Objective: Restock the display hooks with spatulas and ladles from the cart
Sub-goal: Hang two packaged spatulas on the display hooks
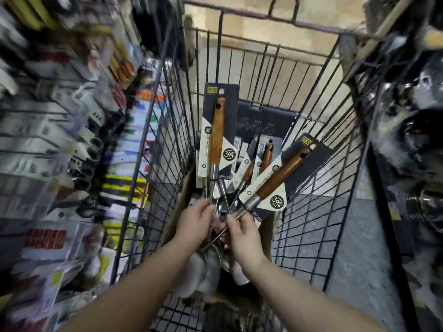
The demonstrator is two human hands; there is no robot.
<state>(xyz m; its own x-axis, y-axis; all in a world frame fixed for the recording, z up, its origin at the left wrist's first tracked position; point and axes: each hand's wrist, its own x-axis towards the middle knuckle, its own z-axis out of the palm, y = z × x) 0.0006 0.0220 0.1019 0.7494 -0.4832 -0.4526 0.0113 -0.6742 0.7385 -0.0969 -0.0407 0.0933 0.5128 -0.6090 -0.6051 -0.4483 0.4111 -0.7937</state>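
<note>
down in the cart (311,212), the left hand (195,221) grips the shaft of the upright utensil (217,133) and the right hand (242,236) pinches the tilted utensil (280,178), handles fanning up and away from both

— How many utensils with wooden handles?
— Four: one upright utensil (217,130), one leaning utensil (282,173), and two small utensils (266,155) between them.
— Cards (230,97)?
— One behind each utensil, so four.
— Hands?
— Two: a left hand (194,224) and a right hand (242,236).
— Carts?
— One wire cart (309,212). In it there is one cardboard box (181,202), and one dark flat pack (263,116) at the far end.
— The steel heads (206,267) at the bottom?
— Too blurred to count. The same goes for the goods (48,140) on the left.
</note>
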